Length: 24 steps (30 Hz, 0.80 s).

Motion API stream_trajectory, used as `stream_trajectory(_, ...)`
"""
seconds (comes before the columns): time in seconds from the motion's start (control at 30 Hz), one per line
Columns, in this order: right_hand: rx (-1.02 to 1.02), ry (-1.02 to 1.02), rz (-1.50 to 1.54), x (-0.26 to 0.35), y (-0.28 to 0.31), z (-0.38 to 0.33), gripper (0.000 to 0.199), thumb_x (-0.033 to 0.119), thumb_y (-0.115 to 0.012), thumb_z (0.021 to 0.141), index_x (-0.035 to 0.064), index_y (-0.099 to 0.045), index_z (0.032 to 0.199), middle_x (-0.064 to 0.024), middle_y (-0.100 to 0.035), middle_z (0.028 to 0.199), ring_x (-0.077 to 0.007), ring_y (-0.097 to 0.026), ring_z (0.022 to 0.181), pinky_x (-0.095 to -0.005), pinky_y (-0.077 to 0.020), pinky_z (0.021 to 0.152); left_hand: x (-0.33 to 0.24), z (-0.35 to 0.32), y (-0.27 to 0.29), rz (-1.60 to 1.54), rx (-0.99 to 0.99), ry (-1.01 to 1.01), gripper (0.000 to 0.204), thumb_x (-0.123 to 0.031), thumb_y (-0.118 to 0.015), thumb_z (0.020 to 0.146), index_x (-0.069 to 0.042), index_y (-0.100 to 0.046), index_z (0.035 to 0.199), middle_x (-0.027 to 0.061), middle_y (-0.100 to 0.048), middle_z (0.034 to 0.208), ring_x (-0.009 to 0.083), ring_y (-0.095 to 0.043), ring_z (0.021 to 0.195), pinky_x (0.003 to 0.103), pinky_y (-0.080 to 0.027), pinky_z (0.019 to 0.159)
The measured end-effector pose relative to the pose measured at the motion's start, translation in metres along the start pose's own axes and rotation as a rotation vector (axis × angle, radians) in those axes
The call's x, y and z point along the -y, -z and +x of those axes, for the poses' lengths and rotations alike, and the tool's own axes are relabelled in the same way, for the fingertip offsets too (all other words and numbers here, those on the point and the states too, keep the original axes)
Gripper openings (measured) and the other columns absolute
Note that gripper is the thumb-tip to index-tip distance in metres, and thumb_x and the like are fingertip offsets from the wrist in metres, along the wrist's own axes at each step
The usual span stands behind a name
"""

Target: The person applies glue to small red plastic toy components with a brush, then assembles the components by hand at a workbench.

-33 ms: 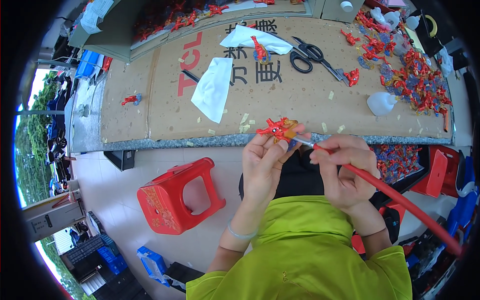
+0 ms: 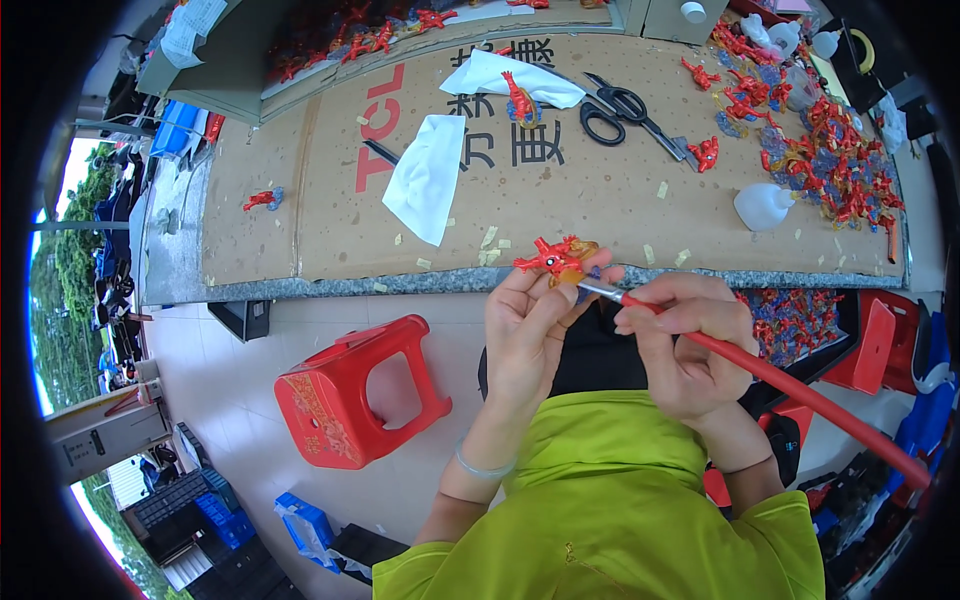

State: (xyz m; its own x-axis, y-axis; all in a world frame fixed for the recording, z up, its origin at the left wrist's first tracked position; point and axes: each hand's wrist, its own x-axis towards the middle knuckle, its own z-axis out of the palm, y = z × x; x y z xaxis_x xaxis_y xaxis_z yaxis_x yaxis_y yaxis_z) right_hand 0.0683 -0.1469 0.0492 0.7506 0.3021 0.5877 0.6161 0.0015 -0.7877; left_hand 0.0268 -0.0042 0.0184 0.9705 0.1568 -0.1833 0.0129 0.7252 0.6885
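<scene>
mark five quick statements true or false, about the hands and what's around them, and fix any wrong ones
1. The left hand holds a red figure. True.
2. The right hand is empty. False: the right hand holds a long red-handled tool.
3. Black-handled scissors lie on the cardboard. True.
4. The white bottle is left of the scissors. False: the white bottle is to their right.
5. The stool left of the left forearm is blue. False: it is a red stool.
</scene>
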Motion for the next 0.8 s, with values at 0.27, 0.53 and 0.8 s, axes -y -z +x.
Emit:
stream_trajectory(0.27,-0.147,-0.047,0.026,0.002,0.007,0.0,0.028,-0.013,-0.064,0.076,0.0022,-0.048,0.093,-0.0165,-0.059,0.088,-0.0191,-0.061,0.069,-0.0281,-0.0528,0.062,0.001,0.001,0.01,-0.319,0.051,0.116,0.035,0.0,-0.046,0.087,0.013,-0.044,0.12,0.0265,-0.054,0.118,0.0356,-0.058,0.107,0.037,-0.049,0.096)
stream_trajectory(0.53,-0.225,-0.109,0.219,0.004,0.013,0.0,0.031,-0.013,-0.061,0.079,0.0013,-0.042,0.098,-0.0183,-0.056,0.09,-0.0185,-0.06,0.067,-0.0278,-0.0546,0.061,-0.001,0.002,0.011,-0.501,0.077,0.238,0.037,-0.004,-0.047,0.087,0.013,-0.043,0.12,0.0298,-0.05,0.122,0.0381,-0.057,0.108,0.034,-0.052,0.092)
stream_trajectory(0.8,0.047,-0.003,-0.141,-0.003,0.011,0.002,0.027,-0.012,-0.062,0.078,0.002,-0.045,0.092,-0.0181,-0.059,0.09,-0.0189,-0.061,0.069,-0.0263,-0.0526,0.06,0.001,0.0,-0.004,-0.002,-0.008,0.048,0.031,0.002,-0.046,0.087,0.014,-0.049,0.115,0.0276,-0.056,0.117,0.0281,-0.062,0.102,0.035,-0.052,0.09)
